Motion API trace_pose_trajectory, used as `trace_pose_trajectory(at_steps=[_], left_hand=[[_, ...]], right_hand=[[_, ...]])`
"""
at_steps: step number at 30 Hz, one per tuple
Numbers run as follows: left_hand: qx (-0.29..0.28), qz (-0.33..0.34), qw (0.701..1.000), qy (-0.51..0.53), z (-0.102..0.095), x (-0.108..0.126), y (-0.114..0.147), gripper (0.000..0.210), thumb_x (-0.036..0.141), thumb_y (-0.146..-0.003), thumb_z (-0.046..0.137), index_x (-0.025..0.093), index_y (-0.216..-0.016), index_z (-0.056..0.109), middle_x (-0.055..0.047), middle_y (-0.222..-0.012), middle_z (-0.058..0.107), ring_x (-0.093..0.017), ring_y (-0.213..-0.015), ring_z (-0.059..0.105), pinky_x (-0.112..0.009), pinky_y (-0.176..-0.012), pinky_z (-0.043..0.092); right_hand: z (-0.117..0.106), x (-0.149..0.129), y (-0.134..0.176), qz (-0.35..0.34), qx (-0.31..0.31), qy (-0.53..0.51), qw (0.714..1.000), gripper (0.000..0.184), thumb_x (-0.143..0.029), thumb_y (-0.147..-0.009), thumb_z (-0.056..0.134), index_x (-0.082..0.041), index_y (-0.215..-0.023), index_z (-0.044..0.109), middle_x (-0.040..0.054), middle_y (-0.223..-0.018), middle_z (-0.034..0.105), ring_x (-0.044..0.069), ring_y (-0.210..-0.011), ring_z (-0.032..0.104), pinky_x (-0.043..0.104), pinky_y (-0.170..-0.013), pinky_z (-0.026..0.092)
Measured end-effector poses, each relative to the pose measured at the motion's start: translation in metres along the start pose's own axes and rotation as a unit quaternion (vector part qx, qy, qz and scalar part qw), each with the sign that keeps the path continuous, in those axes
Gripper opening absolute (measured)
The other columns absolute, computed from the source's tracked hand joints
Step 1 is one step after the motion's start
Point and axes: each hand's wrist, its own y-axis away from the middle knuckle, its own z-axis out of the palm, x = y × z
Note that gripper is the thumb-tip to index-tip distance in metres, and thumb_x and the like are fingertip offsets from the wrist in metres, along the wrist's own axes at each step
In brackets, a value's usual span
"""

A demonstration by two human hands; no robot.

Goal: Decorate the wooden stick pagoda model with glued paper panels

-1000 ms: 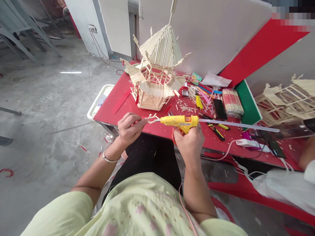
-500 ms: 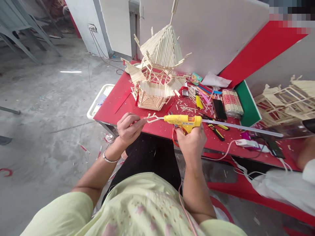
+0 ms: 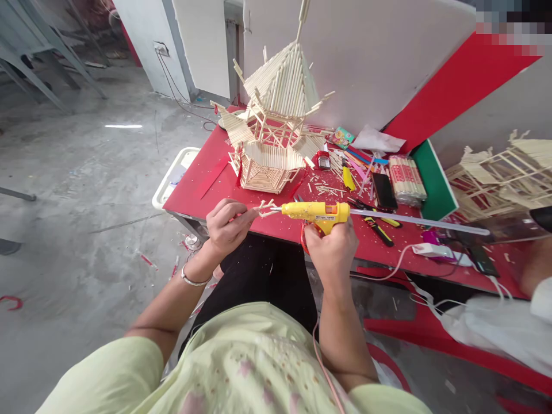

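Note:
My left hand [image 3: 229, 226] pinches a small piece of joined wooden sticks [image 3: 268, 208] between thumb and fingertips, above the table's front edge. In my right hand [image 3: 334, 244] is a yellow glue gun [image 3: 317, 212], gripped by its handle, its metal nozzle touching or very near the sticks. A long clear glue stick [image 3: 418, 221] juts out of the gun's back end. Behind my hands stands a tiered pavilion model [image 3: 276, 121] built from pale wooden sticks, with red tassels hanging from its corners.
On the red table [image 3: 207, 201] lie loose stick bits, a yellow cutter [image 3: 348, 177], pliers [image 3: 377, 229], a phone [image 3: 384, 191] and a bundle of sticks [image 3: 406, 178]. A second stick model [image 3: 504, 172] is at right, near another person's arm [image 3: 537, 270]. A white power strip [image 3: 431, 250] trails cables.
The glue gun in my right hand has shifted slightly left, bringing its nozzle in among the small sticks. My left hand has barely moved.

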Motion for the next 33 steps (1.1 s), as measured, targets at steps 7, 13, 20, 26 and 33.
trace_pose_trajectory(at_steps=[7, 13, 20, 26, 33], left_hand=[[-0.008, 0.001, 1.000, 0.026, 0.0010, 0.0029, 0.0007, 0.026, 0.014, -0.095, 0.068, 0.029, -0.116, 0.075, -0.003, -0.084, 0.066, -0.015, -0.075, 0.061, -0.029, -0.068, 0.051], [-0.018, 0.016, 1.000, 0.012, -0.0004, 0.0063, -0.0024, 0.025, 0.012, -0.094, 0.068, 0.027, -0.114, 0.073, -0.003, -0.082, 0.065, -0.015, -0.073, 0.060, -0.028, -0.066, 0.051], [-0.019, 0.009, 1.000, 0.004, -0.0007, 0.0049, 0.0002, 0.022, 0.015, -0.096, 0.067, 0.027, -0.112, 0.074, -0.004, -0.082, 0.065, -0.015, -0.073, 0.061, -0.028, -0.066, 0.051], [-0.019, 0.006, 1.000, -0.005, 0.0000, 0.0017, 0.0064, 0.026, 0.014, -0.094, 0.068, 0.027, -0.115, 0.073, -0.003, -0.083, 0.066, -0.015, -0.073, 0.063, -0.029, -0.068, 0.052], [-0.002, 0.012, 1.000, 0.018, -0.0010, 0.0032, 0.0021, 0.032, 0.008, -0.090, 0.071, 0.026, -0.117, 0.073, -0.003, -0.083, 0.065, -0.015, -0.075, 0.060, -0.028, -0.069, 0.052]], right_hand=[[0.0043, -0.0034, -0.0025, -0.007, 0.003, 0.012, 1.000, 0.028, -0.032, -0.078, 0.059, -0.017, -0.102, 0.062, 0.0142, -0.093, 0.071, 0.031, -0.079, 0.070, 0.043, -0.071, 0.058], [0.0077, -0.0052, -0.0028, -0.010, -0.006, 0.007, 1.000, 0.027, -0.030, -0.079, 0.060, -0.018, -0.104, 0.061, 0.0139, -0.095, 0.070, 0.030, -0.081, 0.069, 0.044, -0.076, 0.059], [0.0066, -0.0047, -0.0016, -0.019, -0.005, 0.010, 1.000, 0.031, -0.030, -0.080, 0.057, -0.014, -0.106, 0.062, 0.0167, -0.097, 0.070, 0.032, -0.084, 0.070, 0.047, -0.079, 0.059], [0.0055, -0.0030, -0.0039, 0.005, -0.008, 0.008, 1.000, 0.033, -0.032, -0.079, 0.058, -0.014, -0.107, 0.063, 0.0162, -0.095, 0.070, 0.031, -0.083, 0.069, 0.045, -0.077, 0.058], [0.0058, 0.0028, -0.0056, 0.032, -0.009, 0.013, 0.999, 0.032, -0.033, -0.079, 0.059, -0.015, -0.104, 0.063, 0.0159, -0.093, 0.069, 0.032, -0.083, 0.068, 0.046, -0.075, 0.057]])
